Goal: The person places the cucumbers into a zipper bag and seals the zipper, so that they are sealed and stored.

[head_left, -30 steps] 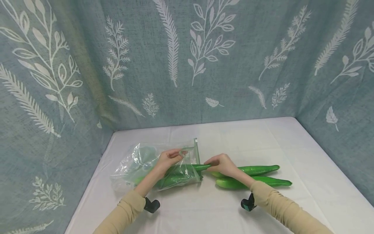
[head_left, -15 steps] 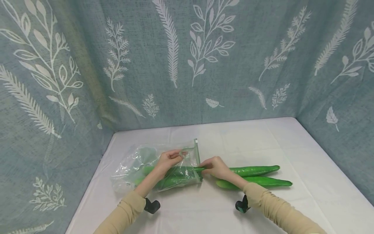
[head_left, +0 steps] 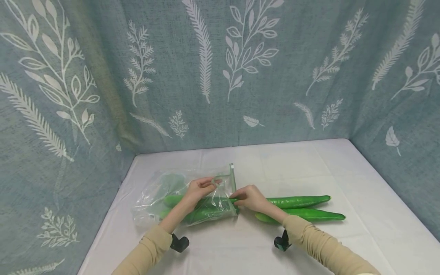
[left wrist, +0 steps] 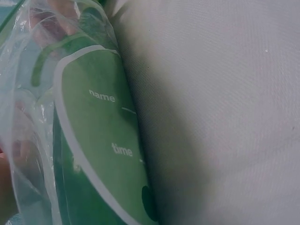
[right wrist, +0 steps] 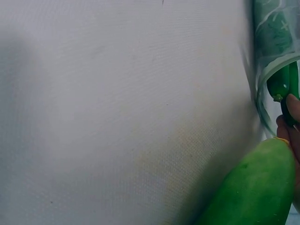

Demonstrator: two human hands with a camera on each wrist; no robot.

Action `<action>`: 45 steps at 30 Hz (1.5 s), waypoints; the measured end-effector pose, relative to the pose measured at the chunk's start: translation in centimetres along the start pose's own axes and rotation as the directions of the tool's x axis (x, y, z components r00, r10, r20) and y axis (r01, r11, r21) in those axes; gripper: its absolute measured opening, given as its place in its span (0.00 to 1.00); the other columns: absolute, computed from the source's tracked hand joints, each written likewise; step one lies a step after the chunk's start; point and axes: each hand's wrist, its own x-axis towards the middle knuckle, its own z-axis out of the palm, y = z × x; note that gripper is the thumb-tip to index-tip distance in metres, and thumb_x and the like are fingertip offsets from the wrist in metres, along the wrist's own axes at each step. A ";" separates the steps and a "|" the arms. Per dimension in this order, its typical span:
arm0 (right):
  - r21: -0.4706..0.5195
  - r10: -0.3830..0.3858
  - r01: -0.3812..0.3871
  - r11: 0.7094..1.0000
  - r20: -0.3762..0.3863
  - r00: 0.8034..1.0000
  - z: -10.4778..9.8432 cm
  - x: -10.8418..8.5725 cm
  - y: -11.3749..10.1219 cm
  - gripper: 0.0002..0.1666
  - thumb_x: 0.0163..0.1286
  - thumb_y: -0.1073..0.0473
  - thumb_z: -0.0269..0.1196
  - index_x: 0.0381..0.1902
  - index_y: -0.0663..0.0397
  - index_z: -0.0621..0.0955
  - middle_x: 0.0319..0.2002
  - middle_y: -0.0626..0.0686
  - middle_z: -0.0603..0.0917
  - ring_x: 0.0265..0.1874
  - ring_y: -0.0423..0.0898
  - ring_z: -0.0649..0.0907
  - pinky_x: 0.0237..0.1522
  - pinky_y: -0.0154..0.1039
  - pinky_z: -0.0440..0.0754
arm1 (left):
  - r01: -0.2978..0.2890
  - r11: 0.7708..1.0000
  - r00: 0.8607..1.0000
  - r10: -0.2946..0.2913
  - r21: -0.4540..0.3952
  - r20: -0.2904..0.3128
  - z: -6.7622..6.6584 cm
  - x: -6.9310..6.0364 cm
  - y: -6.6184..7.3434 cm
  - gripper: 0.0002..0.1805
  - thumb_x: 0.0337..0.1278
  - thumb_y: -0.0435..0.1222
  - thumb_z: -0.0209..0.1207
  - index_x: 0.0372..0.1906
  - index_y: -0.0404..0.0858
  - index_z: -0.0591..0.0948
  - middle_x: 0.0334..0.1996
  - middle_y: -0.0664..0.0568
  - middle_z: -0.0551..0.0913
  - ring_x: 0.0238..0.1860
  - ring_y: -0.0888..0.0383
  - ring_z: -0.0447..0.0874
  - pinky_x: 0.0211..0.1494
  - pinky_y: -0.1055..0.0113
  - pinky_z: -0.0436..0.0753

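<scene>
A clear zip bag (head_left: pixel 151 202) lies on its side, its mouth facing right, with two cucumbers (head_left: pixel 203 214) inside. My left hand (head_left: pixel 199 191) pinches the upper edge of the bag's mouth. At the opening, my right hand (head_left: pixel 250 198) holds the end of the upper cucumber (head_left: pixel 173 200) between thumb and fingers. In the right wrist view, the fingers (right wrist: pixel 293 108) are at the cucumber ends inside the green rim. The left wrist view shows the bag's printed green label (left wrist: pixel 98 122) close up.
Two more cucumbers (head_left: pixel 302 201) lie side by side to the right, partly under my right forearm. The white table (head_left: pixel 240 248) is bounded by a blue-green leaf-patterned curtain (head_left: pixel 213 126) at the back and both sides.
My right hand has moved left to the bag's mouth, and the upper cucumber has slid further into the bag. My left hand has stayed on the bag's edge.
</scene>
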 end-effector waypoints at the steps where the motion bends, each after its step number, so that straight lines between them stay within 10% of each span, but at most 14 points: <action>1: -0.001 0.002 -0.002 1.000 -0.001 1.000 0.0 0.0 0.0 0.13 0.54 0.68 0.68 0.40 0.60 0.86 0.40 0.57 0.88 0.42 0.51 0.87 0.45 0.33 0.84 | -0.003 1.000 1.000 0.003 -0.005 0.006 0.0 0.0 0.0 0.22 0.59 0.29 0.57 0.58 0.28 0.74 0.53 0.43 0.82 0.52 0.61 0.82 0.57 0.69 0.79; 45: 0.011 0.031 -0.030 0.999 -0.047 0.998 -0.1 -0.7 0.2 0.16 0.55 0.68 0.66 0.44 0.63 0.84 0.44 0.60 0.87 0.41 0.53 0.87 0.45 0.35 0.85 | 0.019 0.999 1.000 -0.019 -0.027 0.020 0.0 0.0 -0.7 0.22 0.58 0.32 0.59 0.58 0.31 0.75 0.51 0.48 0.84 0.49 0.66 0.82 0.50 0.76 0.79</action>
